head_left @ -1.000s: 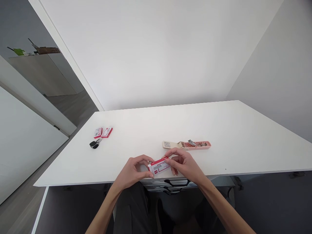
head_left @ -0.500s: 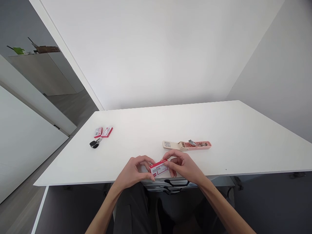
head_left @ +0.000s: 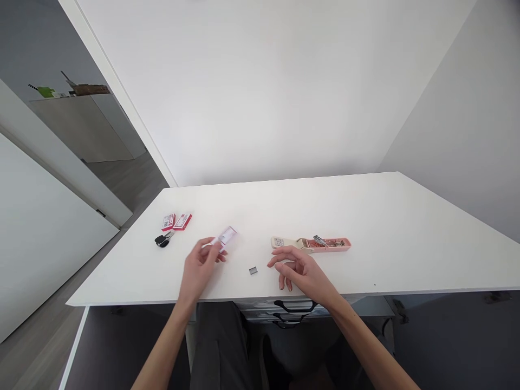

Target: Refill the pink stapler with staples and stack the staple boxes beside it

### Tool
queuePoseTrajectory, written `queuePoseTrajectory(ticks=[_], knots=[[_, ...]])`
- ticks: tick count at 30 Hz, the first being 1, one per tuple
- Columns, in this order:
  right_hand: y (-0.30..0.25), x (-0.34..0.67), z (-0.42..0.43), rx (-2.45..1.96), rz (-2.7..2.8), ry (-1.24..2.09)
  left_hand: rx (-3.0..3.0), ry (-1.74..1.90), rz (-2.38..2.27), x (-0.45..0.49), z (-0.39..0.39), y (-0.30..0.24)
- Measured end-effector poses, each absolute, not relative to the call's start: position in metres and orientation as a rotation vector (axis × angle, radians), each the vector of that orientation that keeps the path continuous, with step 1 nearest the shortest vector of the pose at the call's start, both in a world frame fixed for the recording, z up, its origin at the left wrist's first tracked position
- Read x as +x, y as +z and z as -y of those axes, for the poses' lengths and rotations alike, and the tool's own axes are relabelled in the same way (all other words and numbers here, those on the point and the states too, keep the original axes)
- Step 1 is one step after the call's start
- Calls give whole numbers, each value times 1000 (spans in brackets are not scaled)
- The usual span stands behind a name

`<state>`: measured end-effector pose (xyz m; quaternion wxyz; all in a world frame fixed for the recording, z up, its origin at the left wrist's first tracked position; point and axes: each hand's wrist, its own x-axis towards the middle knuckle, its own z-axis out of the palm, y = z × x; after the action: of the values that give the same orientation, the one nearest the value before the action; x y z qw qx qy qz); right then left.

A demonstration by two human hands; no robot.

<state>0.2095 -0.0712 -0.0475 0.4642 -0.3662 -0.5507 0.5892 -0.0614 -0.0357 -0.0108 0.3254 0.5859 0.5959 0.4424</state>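
Note:
My left hand (head_left: 202, 265) is closed on one end of a small white and red box (head_left: 226, 236), blurred by motion and tilted up to the right. On the white table lies a small grey metal piece (head_left: 253, 270), which looks like a short strip of staples, between my two hands. My right hand (head_left: 298, 272) hovers over the table with curved, parted fingers and holds nothing. Just beyond it sits a long, narrow pink and cream case (head_left: 331, 245), opened out flat, with small metal pieces in its pink half.
Two more red and white boxes (head_left: 168, 221) lie at the table's left, close to a bunch of keys (head_left: 164, 239) with a black head. Drawers with black handles (head_left: 295, 307) are below the front edge. A wall rises behind the table (head_left: 260, 206).
The box has left both hands' shared hold and moved left in my left hand. My right hand has let go of it. The small metal piece now shows on the table.

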Motion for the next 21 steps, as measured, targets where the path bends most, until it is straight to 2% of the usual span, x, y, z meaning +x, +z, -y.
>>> queuePoseTrajectory(ticks=[7,15,18,21], knots=[[-48,209,72,-905,1374,1438,1531,1158,-2105,-112,9,-5],[-47,210,72,-908,1378,1435,1498,1112,-2355,-107,12,-4],[-47,209,71,-902,1381,1432,1631,1123,-2186,-93,25,-9],[-48,209,73,-893,1377,1389,1950,928,-1802,-72,39,-15]])
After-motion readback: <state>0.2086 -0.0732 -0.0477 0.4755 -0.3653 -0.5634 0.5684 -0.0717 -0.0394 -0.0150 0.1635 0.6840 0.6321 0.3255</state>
